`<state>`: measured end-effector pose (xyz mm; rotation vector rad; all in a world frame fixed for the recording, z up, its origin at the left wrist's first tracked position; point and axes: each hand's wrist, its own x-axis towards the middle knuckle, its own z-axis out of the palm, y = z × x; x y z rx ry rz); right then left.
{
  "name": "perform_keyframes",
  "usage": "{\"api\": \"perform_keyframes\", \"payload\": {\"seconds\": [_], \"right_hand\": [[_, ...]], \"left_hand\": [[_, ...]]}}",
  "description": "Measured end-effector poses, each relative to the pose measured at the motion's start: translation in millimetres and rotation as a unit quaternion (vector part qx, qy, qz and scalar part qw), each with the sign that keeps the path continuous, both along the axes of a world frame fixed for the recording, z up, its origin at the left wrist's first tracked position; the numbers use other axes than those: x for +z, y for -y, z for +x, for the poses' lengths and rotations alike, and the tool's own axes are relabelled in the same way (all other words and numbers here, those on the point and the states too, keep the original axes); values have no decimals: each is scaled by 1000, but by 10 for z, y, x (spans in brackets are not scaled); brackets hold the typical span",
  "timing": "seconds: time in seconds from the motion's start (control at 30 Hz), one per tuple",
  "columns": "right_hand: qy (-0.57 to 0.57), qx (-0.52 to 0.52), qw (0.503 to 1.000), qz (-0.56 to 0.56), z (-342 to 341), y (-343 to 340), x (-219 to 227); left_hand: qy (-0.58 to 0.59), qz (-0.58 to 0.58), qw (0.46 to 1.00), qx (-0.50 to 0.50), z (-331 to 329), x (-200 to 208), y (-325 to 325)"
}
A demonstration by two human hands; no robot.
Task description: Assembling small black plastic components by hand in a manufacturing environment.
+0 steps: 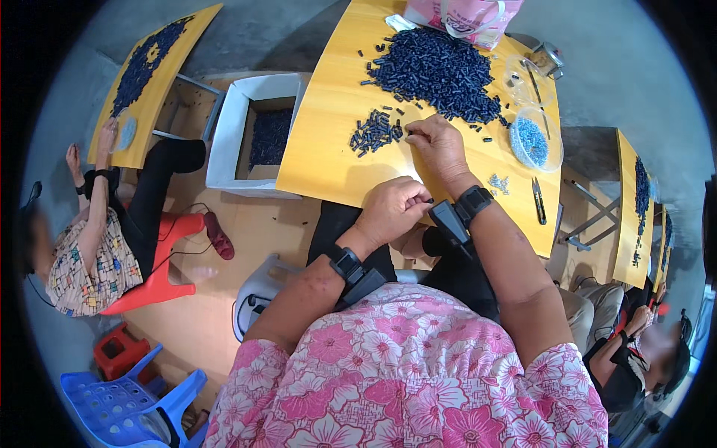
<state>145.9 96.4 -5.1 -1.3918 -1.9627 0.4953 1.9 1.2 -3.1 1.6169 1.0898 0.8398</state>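
Observation:
My left hand [392, 210] is closed near the table's front edge, pinching a small black cylindrical piece whose dark end shows at the fingertips. Beyond it, my right hand [439, 145] reaches over the yellow table [328, 142], thumb and finger pressed together on what looks like another small black piece. Its fingertips are at the right side of a small heap of black cylindrical pieces [376, 133]. Behind that heap spreads a much larger pile of the same pieces [433, 75]. Several tiny silvery pieces [499, 184] lie to the right of my right wrist.
At the table's right stand a clear round tub of small blue pieces [532, 142], a dark-handled cutter-like tool [538, 201] and a metal-and-glass jar [547, 60]. A pink bag [478, 22] is at the back. Left of the table sits a white box [224, 142]. People work at neighbouring tables.

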Motion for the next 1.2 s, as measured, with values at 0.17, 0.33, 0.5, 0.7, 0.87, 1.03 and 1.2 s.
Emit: {"api": "perform_keyframes", "payload": {"seconds": [0.17, 0.33, 0.5, 0.7, 0.87, 1.03, 1.2], "right_hand": [[132, 35, 986, 93, 61, 140, 102], [183, 22, 983, 22, 114, 334, 107], [230, 58, 970, 62, 280, 420, 88], [202, 53, 973, 97, 333, 444, -42], [36, 17, 994, 102, 406, 701, 83], [-164, -19, 982, -86, 624, 861, -54], [-242, 15, 963, -116, 767, 900, -127]], "left_hand": [[5, 51, 999, 1, -6, 24, -8], [3, 41, 999, 9, 11, -45, 15], [-20, 26, 999, 27, 35, 18, 14], [-13, 66, 997, 39, 55, -14, 10], [-30, 57, 997, 39, 40, -10, 5], [-4, 92, 994, 57, 62, -11, 45], [-16, 107, 992, 62, 83, -52, 55]]}}
